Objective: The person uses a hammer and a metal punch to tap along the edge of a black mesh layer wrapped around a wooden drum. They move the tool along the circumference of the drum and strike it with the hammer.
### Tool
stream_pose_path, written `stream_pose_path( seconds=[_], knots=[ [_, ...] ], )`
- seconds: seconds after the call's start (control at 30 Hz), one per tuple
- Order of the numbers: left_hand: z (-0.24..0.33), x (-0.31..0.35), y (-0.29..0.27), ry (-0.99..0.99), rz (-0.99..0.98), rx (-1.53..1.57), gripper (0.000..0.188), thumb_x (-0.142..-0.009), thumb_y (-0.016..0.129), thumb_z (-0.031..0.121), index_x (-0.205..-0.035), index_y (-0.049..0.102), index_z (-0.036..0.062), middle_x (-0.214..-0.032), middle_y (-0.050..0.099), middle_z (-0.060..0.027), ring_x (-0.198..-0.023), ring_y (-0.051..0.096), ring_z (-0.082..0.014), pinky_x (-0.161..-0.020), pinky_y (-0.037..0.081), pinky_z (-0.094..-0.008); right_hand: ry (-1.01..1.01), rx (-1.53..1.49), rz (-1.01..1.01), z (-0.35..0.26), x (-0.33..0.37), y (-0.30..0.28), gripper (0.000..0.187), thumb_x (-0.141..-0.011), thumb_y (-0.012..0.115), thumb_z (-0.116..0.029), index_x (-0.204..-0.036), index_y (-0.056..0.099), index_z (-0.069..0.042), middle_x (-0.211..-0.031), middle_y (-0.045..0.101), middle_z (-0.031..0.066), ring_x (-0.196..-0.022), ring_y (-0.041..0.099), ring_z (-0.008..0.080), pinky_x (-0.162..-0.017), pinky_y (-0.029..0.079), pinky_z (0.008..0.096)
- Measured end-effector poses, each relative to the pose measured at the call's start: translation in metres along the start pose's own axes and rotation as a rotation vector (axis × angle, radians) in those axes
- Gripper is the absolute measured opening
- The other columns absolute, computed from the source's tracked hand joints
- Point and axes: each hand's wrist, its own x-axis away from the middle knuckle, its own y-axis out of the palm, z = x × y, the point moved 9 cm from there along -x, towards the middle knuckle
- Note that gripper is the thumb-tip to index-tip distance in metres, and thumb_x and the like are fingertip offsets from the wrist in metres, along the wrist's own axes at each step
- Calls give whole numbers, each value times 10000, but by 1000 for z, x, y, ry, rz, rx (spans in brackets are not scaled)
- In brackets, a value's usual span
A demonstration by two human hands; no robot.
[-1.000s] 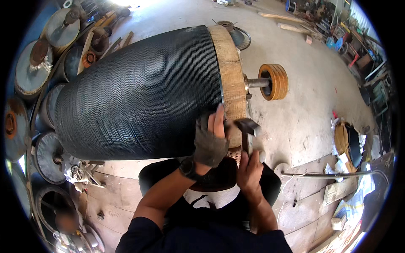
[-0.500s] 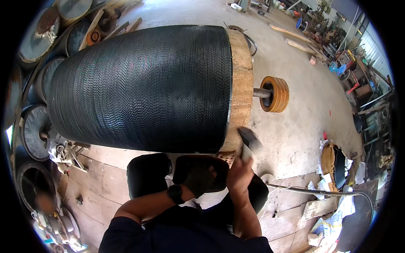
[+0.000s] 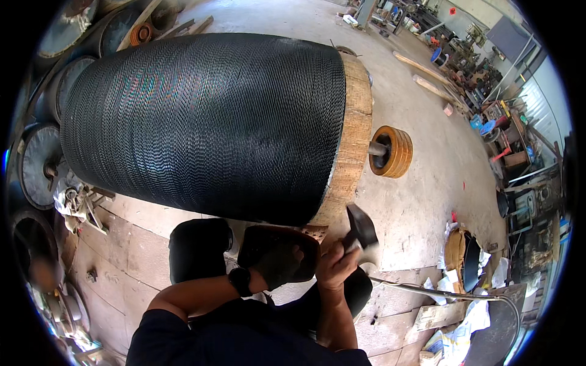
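A large roller covered in rows of black, toothed-looking strip or wire [image 3: 207, 128] lies across in front of me. Its right end shows a bare wooden rim [image 3: 357, 128]. My right hand [image 3: 337, 266] grips a hammer [image 3: 361, 227], whose dark head stands just right of the rim's lower end. My left hand [image 3: 282, 266], in a dark glove with a watch at the wrist, is curled over a dark open container [image 3: 259, 239] at my lap. Whatever its fingers hold is too small or hidden to make out.
An orange-brown grooved pulley [image 3: 400, 152] sits on the shaft at the roller's right end. Drums with metal ends [image 3: 44, 158] crowd the left side. A bent pipe [image 3: 427, 293] and a brown-wrapped coil [image 3: 455, 253] lie to the right, near scraps and boards. Machinery lines the far right wall.
My right hand has drawn the hammer down and back from the wooden rim. The whole view has shifted slightly. My left hand stays over the container.
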Motion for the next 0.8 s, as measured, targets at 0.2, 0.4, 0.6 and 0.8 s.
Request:
stream_pose_path(
  seconds=[0.2,0.4,0.6,0.8],
  knots=[
    [2,-4,-4,-40,4,-97,212,-931,544,170,-1013,634,-4,-953,668,-188,-903,663,-337,-800,528,-467,190,183,-202,11,-10,24,211,-976,614,-171,-1015,549,27,-678,609,245,-619,615,476,-518,473,500],
    [-1,-18,-86,-12,392,118,164,-824,688,112,-923,594,21,-946,643,-172,-812,638,-350,-731,518,-428,-121,311,-67,-8,-6,11,229,-967,613,-197,-1029,553,14,-720,598,249,-619,618,432,-543,502,450],
    [-23,-50,-167,218,743,-8,233,-803,639,114,-1013,633,13,-1062,631,-147,-957,624,-332,-835,525,-470,69,-105,63,14,3,4,338,-1024,545,-316,-912,533,3,-700,613,237,-600,621,413,-528,454,447],
    [-51,-97,-200,263,841,-389,449,-769,744,89,-1213,680,74,-1168,586,-77,-1014,625,-293,-850,543,-479,273,275,-286,23,-8,29,232,-959,635,-199,-957,530,7,-754,594,313,-729,580,543,-582,488,523]
  ],
)
